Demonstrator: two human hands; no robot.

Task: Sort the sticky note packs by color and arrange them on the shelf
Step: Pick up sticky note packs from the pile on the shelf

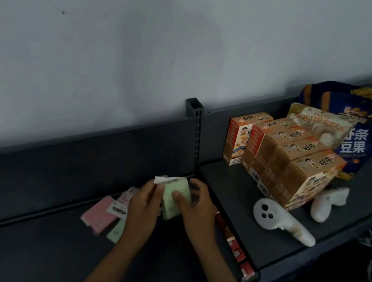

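1. Green sticky note pack (174, 200), head view: both hands pinch it above the dark shelf (28, 250), the left hand (143, 208) at its near edge, the right hand (196, 208) with thumb across its face.
2. Just left of that grip lie a pink pack (98, 218) and a second green pack (115, 231).
3. Better to keep the held pack flat and set it squarely on its green mate, well apart from the pink.

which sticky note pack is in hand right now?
The green pack held up between both hands, above the shelf. The pink pack and the other green pack lie flat on the shelf to the left, ungripped.
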